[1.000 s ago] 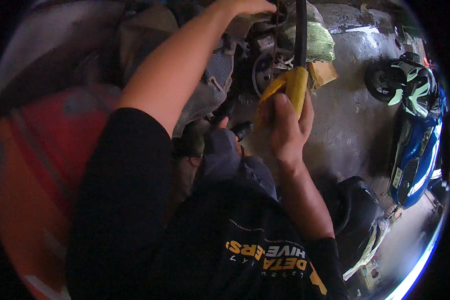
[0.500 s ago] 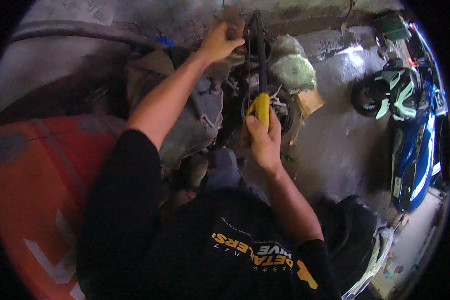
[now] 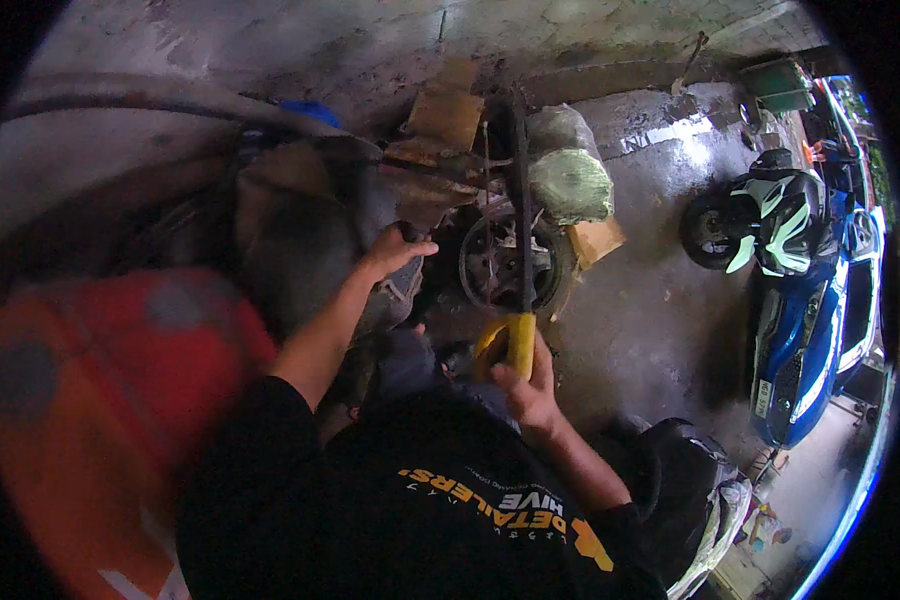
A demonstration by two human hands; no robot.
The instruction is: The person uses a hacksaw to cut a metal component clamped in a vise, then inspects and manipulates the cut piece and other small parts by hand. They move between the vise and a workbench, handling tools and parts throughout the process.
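Handsaw work sat at the centre: your right hand point(image 3: 528, 392) was clenched around the yellow plastic grip of a long dark-bladed handsaw point(image 3: 520, 250), whose blade ran straight up from your fist across a rusty round metal wheel point(image 3: 500, 262) toward the junk pile. Half a second before, that hand had been higher and closer to the pile; now it had drawn back toward your chest, so more blade showed, which reads as the pull of a stroke. Your left hand point(image 3: 395, 250) had dropped from the top of the pile and lay pressed on the grey lump beside the wheel, fingers curled over it, apparently bracing. Counted outward: one saw, one wheel, two bulging pale-green sacks point(image 3: 568, 180) just behind the blade, one torn brown cardboard sheet point(image 3: 445, 118), one blurred red panel point(image 3: 100, 400) at your left, and two parked motorbikes, a blue one point(image 3: 820, 340) and a black-and-white one point(image 3: 760, 225), well apart on the wet concrete floor point(image 3: 650, 330).
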